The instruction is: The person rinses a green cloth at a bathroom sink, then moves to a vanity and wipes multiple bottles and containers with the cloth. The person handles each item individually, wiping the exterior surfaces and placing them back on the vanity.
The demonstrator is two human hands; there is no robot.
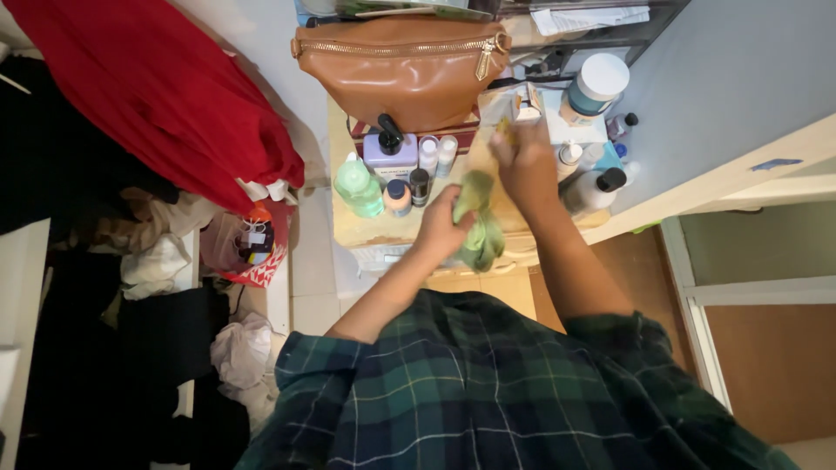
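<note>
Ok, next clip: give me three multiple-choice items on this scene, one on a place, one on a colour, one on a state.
1. Where does the brown zip bag sit?
A. at the back of the small table, behind the bottles
B. on the floor
C. on the red cloth

2. What colour is the cloth in the hands?
A. white
B. light green
C. black

3. How does the left hand stand?
A. flat on the table
B. open in the air
C. closed on the cloth

Answers: 1 A, it lies behind the pump bottle. 2 B, the cloth is pale green. 3 C, its fingers grip the cloth, with the right hand at the cloth's upper end.
</note>
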